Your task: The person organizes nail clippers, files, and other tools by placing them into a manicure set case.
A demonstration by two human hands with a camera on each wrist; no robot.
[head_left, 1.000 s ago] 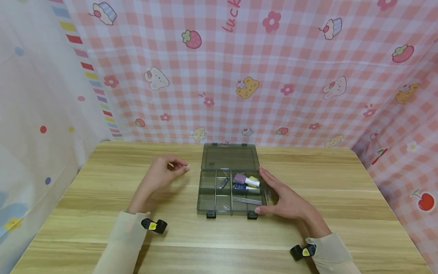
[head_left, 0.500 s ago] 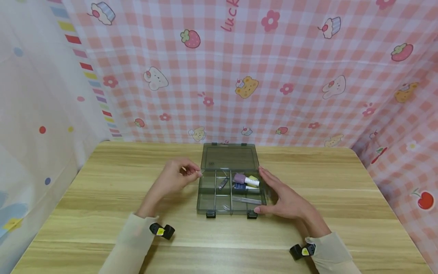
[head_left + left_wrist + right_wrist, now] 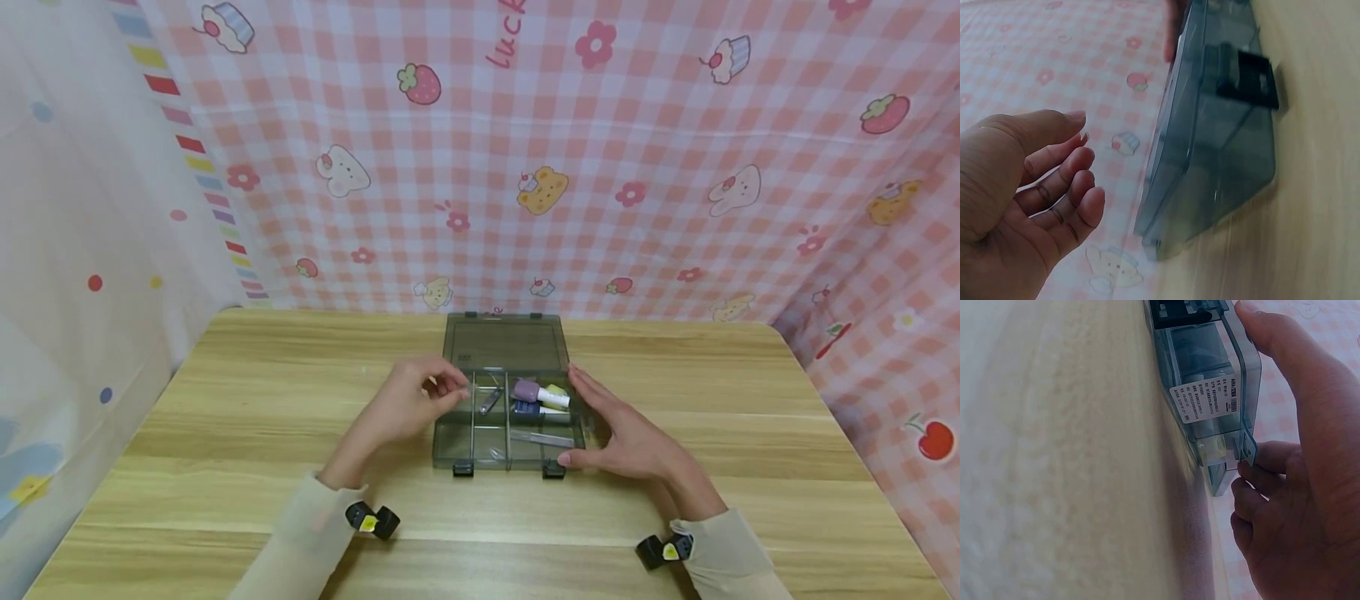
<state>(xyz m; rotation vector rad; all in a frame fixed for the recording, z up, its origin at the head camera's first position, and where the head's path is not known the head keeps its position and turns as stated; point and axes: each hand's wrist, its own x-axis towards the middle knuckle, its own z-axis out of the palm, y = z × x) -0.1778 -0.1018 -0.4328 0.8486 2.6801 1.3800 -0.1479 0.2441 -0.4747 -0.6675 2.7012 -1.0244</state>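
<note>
A translucent grey compartment box [image 3: 453, 450] lies on the table with its lid [image 3: 506, 343] folded back. Over its back left compartment is my left hand [image 3: 416, 400], thumb and forefinger pinching a tiny pale, clear piece, mostly hidden by the fingertips. My right hand [image 3: 626, 433] grips the box's right side, thumb at the front corner and fingers toward the hinge. Inside are a nail clipper [image 3: 491, 401], a purple nail polish bottle [image 3: 527, 390], a dark blue one [image 3: 527, 408], a yellow one [image 3: 557, 390] and a flat silvery strip [image 3: 542, 439].
Two black latches [image 3: 463, 471] stick out at the box's front edge. A wooden table [image 3: 480, 542] spreads around it. Behind hangs a pink checked cloth [image 3: 480, 242], with a pale dotted cloth [image 3: 112, 208] on the left. A printed label [image 3: 1205, 399] is on the box's side.
My left hand has moved right from beside the box to over its left compartment, still pinching the tiny piece. My right hand and the box have stayed put.
</note>
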